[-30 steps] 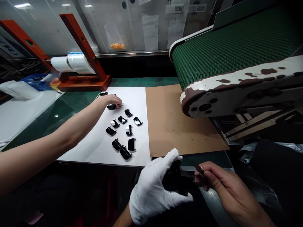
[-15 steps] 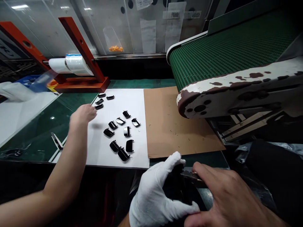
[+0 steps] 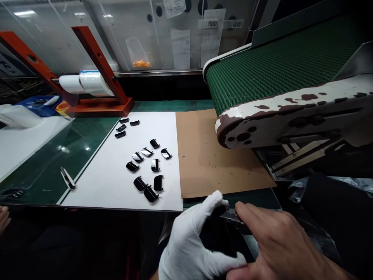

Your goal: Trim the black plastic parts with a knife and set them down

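My left hand [image 3: 189, 241], in a white glove, curls its fingers round a black plastic part [image 3: 219, 211], mostly lost in the dark between my hands. Bare, my right hand [image 3: 276, 237] grips a small knife [image 3: 231, 216], its metal blade pointing at that part; the handle is mostly covered by my fingers. Both hands are in front of the table edge, with the thumbs close together low down. Beyond them, several glossy black parts [image 3: 150, 193] with small end pegs lie scattered on the white sheet [image 3: 96, 182].
Brown cardboard [image 3: 198, 155] with tiny curled shavings lies beside the sheet. A green conveyor belt [image 3: 271, 74] overhangs it at right. A red stand [image 3: 99, 107] holds film rolls [image 3: 94, 83]. A slim white-and-black tool [image 3: 67, 178] lies at left. Another person's fingers [image 3: 3, 219] show at the left edge.
The other person's arm has drawn back from the sheet to the left edge. My view has tilted up slightly; my hands stay nearly in place, the knife still at the black part.
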{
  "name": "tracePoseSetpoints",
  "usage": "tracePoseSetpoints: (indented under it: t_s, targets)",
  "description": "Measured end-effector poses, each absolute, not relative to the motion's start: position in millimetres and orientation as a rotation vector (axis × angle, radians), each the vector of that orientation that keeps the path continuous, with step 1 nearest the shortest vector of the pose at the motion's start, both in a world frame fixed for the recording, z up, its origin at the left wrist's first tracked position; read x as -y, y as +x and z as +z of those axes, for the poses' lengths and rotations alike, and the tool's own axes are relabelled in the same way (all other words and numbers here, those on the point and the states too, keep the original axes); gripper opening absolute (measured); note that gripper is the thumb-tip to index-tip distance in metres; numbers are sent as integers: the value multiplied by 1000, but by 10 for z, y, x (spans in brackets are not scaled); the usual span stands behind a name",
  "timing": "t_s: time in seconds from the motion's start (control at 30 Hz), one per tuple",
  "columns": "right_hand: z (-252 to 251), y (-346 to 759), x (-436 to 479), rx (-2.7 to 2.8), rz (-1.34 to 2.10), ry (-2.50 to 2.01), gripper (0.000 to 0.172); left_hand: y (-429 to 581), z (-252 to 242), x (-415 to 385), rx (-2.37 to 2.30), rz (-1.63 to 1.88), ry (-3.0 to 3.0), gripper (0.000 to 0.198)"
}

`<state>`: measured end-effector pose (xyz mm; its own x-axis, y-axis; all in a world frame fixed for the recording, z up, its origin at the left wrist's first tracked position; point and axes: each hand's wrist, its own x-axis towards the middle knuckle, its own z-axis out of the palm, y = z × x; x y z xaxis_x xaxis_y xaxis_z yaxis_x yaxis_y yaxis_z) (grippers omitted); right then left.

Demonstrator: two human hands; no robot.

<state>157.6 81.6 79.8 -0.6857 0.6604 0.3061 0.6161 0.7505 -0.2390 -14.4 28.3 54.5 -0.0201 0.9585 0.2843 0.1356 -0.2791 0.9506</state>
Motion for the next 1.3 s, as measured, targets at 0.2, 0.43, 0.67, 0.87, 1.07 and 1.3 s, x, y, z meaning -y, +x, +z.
tracePoseSetpoints:
  t_s: [0.2, 0.43, 0.67, 0.87, 1.07, 1.3]
  targets:
    - [745, 1544, -834, 2534, 94, -984, 77, -92, 559, -288, -1179, 1435, 1295, 74]
    - [688, 1519, -852, 2539, 31, -956, 81, -80, 525, -277, -1227, 1436, 1189, 73]
    - [660, 1514, -866, 2528, -37, -906, 80, -68, 499, -267, -1298, 1439, 1225, 74]
    - [654, 1515, -883, 2536, -111, -887, 77, -70, 482, -247, -1315, 1409, 1192, 75]
    - [668, 1507, -899, 2535, -145, -844, 76, -77, 443, -223, -1350, 1368, 1195, 76]
    - [655, 1515, -906, 2533, -140, -834, 78, -73, 397, -217, -1348, 1370, 1182, 76]
